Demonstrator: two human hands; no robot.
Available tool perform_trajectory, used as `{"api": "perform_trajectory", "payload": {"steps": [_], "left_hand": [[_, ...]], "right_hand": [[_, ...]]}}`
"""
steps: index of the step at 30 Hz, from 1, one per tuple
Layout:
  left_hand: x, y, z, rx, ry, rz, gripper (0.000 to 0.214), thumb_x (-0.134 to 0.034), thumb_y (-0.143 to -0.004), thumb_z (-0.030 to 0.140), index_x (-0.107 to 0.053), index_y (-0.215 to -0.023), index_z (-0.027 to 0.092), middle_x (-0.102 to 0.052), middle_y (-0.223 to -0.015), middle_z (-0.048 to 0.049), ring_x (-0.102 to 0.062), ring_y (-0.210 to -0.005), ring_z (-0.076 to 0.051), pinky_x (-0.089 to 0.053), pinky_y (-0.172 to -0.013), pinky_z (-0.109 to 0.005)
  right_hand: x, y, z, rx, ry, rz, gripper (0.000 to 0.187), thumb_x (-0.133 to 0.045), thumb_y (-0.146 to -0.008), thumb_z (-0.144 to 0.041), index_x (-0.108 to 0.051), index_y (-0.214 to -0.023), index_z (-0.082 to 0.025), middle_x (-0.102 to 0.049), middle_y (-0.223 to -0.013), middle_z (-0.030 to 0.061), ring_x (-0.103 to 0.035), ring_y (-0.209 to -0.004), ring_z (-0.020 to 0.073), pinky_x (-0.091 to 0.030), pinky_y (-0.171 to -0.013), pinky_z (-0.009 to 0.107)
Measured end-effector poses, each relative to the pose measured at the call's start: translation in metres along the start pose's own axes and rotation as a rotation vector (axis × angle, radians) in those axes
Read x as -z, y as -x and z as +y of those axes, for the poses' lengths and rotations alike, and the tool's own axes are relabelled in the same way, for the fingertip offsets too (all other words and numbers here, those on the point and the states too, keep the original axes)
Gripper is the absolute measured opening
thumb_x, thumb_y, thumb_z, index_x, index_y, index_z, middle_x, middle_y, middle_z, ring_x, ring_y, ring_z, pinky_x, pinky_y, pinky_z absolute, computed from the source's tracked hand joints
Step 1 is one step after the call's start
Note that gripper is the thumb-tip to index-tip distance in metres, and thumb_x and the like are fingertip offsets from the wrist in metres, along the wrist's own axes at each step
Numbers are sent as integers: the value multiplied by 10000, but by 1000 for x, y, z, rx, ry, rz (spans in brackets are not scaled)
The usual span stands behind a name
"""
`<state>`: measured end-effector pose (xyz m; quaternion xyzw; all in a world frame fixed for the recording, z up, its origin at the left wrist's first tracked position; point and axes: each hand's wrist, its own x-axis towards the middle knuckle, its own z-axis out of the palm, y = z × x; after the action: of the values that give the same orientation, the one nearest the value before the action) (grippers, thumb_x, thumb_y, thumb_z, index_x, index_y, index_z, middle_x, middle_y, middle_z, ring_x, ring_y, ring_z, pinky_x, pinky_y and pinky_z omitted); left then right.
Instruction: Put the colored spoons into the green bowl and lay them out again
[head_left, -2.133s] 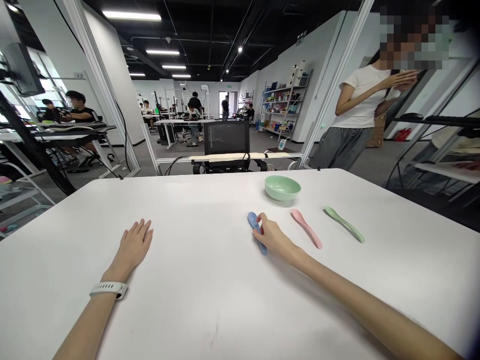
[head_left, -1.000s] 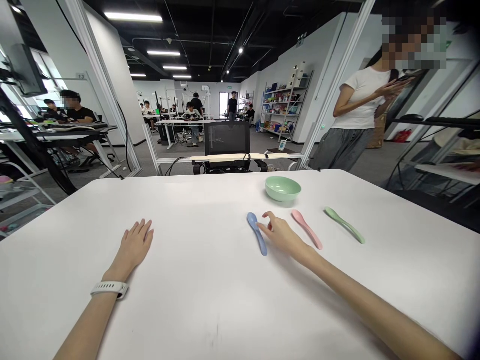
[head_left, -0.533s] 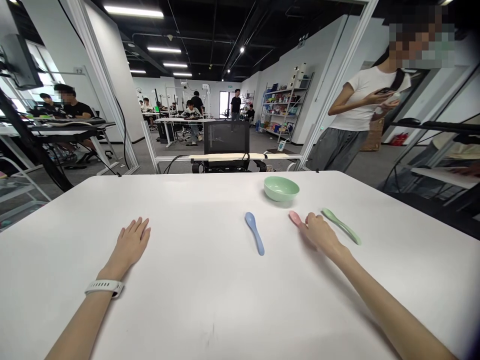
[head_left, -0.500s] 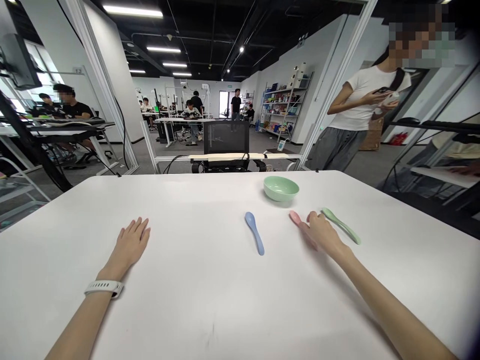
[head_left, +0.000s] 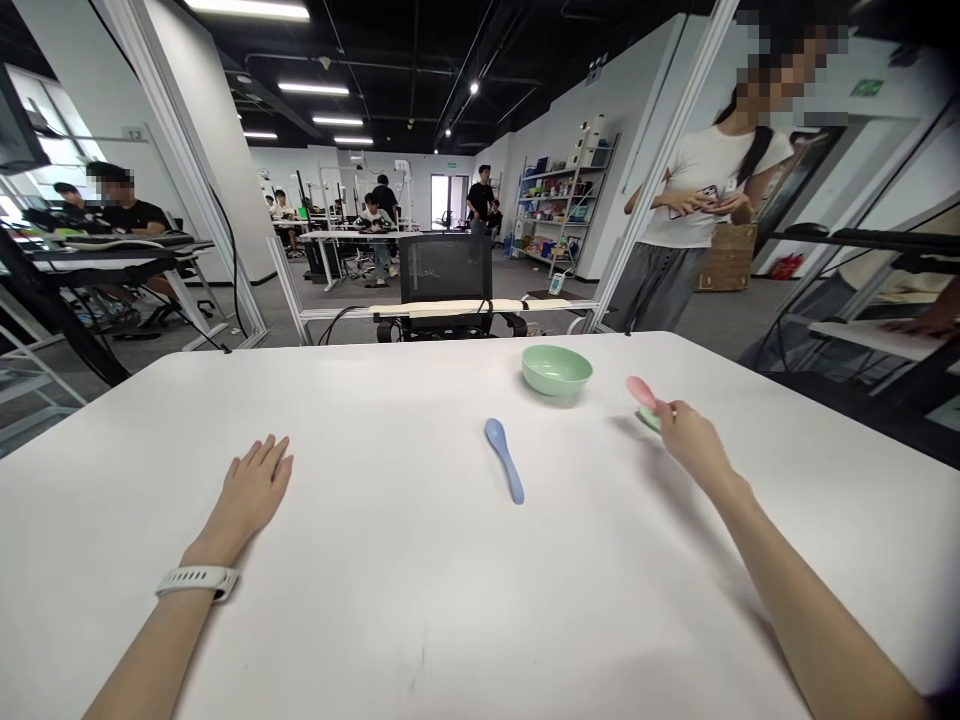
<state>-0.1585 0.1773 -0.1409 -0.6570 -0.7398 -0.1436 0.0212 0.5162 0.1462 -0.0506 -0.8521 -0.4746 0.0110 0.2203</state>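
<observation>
Held by its handle, a pink spoon (head_left: 641,391) is raised above the white table (head_left: 360,600), with my right hand (head_left: 694,440) closed around it. Beneath that hand lies a green spoon (head_left: 648,418); only its bowl end shows, the rest being hidden. To the left of them a green bowl (head_left: 556,371) stands upright near the far edge. A blue spoon (head_left: 505,460) rests on the tabletop between my hands, nearer the right one. My left hand (head_left: 253,487) lies flat on the left side of the table, fingers stretched out, holding nothing.
Behind the table's far edge stands a black mesh chair (head_left: 446,268) with a metal frame bar in front of it. A person (head_left: 694,190) in a white shirt stands beyond the right corner. Other people sit at desks farther back.
My right hand has gripped the pink spoon, lifted it and carried it right, over the green spoon. My left hand stays flat on the table. The view has shifted slightly.
</observation>
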Motion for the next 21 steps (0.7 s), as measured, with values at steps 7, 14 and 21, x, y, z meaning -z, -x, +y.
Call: {"api": "perform_trajectory", "payload": {"steps": [7, 14, 21], "left_hand": [[3, 0, 1, 3, -7, -23, 791, -226, -1119, 458, -610, -1707, 94, -538, -1845, -215, -477, -1744, -387, -366, -1440, -635], [1, 1, 2, 4, -7, -12, 801, -210, -1118, 465, -610, -1708, 100, -539, -1847, -207, -471, -1746, -385, -355, -1444, -633], [2, -1, 0, -12, -1, 2, 796, -239, -1102, 453, -623, -1694, 86, -575, -1813, -229, -499, -1723, -412, -393, -1413, -677]], "right_hand": [[5, -16, 35, -245, 40, -74, 205, -796, -1019, -320, -743, -883, -175, -717, -939, 232, -706, -937, 361, -456, -801, 455], [-1, -22, 38, -210, -33, -81, 323, -753, -972, -303, -629, -682, -234, -652, -763, 191, -685, -824, 341, -453, -750, 464], [-5, 2, 2, -98, -148, -391, 562, -845, -901, -607, -460, -641, -290, -497, -567, 7, -495, -554, 181, -364, -579, 340]]}}
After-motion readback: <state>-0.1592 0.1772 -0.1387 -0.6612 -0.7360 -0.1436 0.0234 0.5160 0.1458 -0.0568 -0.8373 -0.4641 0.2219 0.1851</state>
